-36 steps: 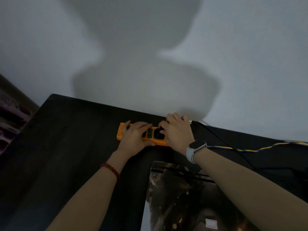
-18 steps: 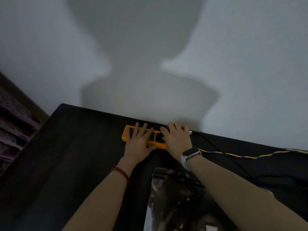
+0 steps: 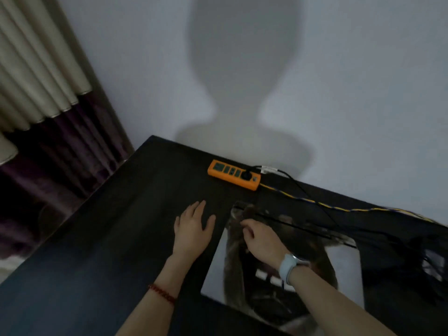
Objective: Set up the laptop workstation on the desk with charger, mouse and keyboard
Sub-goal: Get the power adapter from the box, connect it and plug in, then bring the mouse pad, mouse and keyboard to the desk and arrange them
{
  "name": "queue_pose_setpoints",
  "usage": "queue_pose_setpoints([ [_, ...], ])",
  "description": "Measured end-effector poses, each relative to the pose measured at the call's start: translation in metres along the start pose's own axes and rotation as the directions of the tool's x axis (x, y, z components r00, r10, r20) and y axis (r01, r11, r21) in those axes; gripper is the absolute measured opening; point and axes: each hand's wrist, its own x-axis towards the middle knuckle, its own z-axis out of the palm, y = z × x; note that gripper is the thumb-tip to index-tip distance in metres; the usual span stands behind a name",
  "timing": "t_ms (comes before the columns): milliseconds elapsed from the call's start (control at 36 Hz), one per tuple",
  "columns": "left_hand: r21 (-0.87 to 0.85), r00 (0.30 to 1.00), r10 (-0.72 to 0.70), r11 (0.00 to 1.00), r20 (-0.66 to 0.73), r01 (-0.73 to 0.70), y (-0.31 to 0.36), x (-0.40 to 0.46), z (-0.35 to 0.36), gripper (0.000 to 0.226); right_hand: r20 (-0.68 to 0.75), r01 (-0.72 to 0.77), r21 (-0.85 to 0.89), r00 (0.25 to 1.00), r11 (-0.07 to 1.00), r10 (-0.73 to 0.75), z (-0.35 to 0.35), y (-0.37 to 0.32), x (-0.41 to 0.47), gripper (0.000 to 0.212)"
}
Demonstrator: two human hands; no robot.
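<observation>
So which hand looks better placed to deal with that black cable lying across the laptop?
Probably the right hand: it hovers over the laptop with fingertips near the black cable. The left hand lies flat on the bare desk, further from the cable.

Both hands — left (image 3: 194, 229) flat, right (image 3: 260, 240) curled — over the desk (image 3: 97, 238) near the orange power strip (image 3: 234, 175).
</observation>
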Motion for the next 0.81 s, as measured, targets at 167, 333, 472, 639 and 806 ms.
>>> queue_pose_setpoints([
  [167, -0.104, 0.979, -0.179, 0.98, -0.097, 0.168, -0.034, -0.136, -0.03, 0.047, 0.076, 0.064, 0.095, 0.995, 0.993, -0.072, 0.049, -0.025, -0.096, 0.031],
  [333, -0.147, 0.881, -0.386, 0.922, -0.274, 0.358, -0.108, -0.271, -0.056, 0.037, 0.238, 0.155, 0.181, 0.951, 0.971, -0.196, 0.139, -0.065, -0.167, 0.031],
  [472, -0.206, 0.764, -0.575, 0.818, -0.293, 0.537, -0.169, -0.37, -0.083, 0.032, 0.4, 0.221, 0.196, 0.872, 0.955, -0.284, 0.208, -0.109, -0.219, 0.031],
  [639, -0.258, 0.604, -0.721, 0.689, -0.341, 0.677, -0.251, -0.46, -0.126, 0.029, 0.542, 0.348, 0.166, 0.75, 0.923, -0.38, 0.287, -0.185, -0.253, 0.033],
  [806, -0.344, 0.472, -0.819, 0.568, -0.326, 0.747, -0.345, -0.504, -0.167, 0.033, 0.622, 0.4, 0.156, 0.67, 0.903, -0.405, 0.387, -0.261, -0.257, 0.034],
])
